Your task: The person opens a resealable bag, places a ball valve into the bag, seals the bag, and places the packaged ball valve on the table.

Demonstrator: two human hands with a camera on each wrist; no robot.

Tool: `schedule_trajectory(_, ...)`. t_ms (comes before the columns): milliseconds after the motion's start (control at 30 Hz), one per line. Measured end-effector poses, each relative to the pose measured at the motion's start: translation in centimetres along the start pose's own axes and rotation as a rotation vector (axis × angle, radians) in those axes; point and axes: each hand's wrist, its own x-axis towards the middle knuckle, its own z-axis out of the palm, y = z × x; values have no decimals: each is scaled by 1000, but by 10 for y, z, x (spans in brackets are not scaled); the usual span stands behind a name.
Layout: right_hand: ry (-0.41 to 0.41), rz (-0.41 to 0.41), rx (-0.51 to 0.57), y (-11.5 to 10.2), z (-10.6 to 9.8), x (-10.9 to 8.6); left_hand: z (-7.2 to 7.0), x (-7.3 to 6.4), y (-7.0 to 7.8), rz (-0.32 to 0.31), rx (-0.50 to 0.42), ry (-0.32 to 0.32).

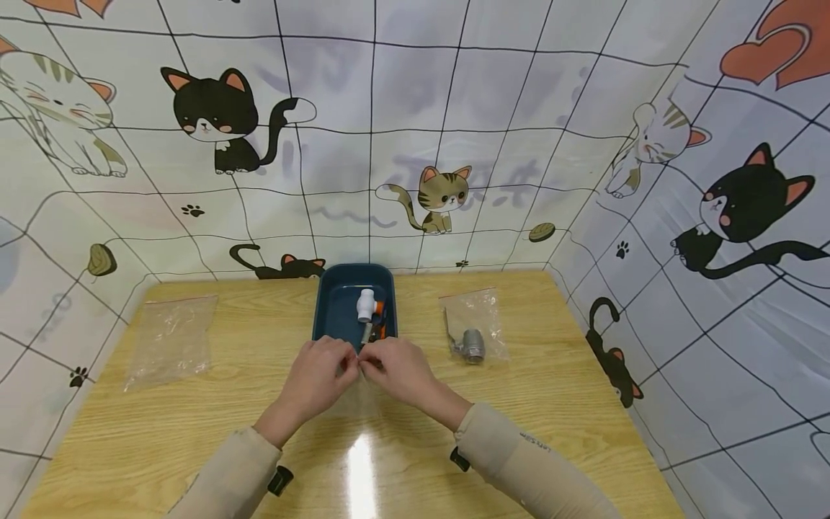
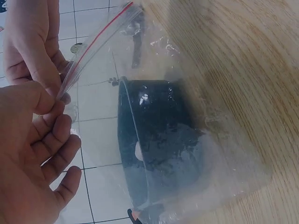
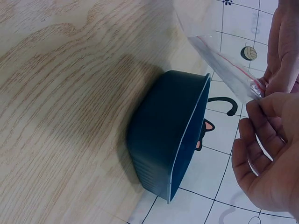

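Observation:
A clear zip bag [image 2: 224, 144] with a red line along its mouth hangs between my two hands in front of the blue tray [image 1: 337, 310]. My left hand [image 1: 319, 378] pinches the bag's top edge between thumb and index finger, its other fingers loosely bent. Right beside it, my right hand [image 1: 397, 371] pinches the same edge, the fingertips of both hands almost meeting. In the tray lie a white plastic fitting [image 1: 366, 305], something orange [image 1: 380, 308] and a small metallic piece [image 1: 367, 333], partly hidden behind my hands. No contents show inside the held bag.
Right of the tray, a grey metal valve [image 1: 473, 346] with a lever is in or on another clear bag [image 1: 488, 310]. A flat clear bag [image 1: 171, 342] lies at the left. A cat-patterned sheet [image 1: 402, 108] rises behind the wooden table [image 1: 551, 432].

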Motion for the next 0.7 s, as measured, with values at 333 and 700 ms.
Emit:
schedule_trajectory(333, 0, -24, -88, -6, -1, 1, 0, 0, 1, -16, 20, 15)
schedule_trajectory(700, -18, 27, -46, -6, 3, 1, -2, 2, 3, -88, -16, 49)
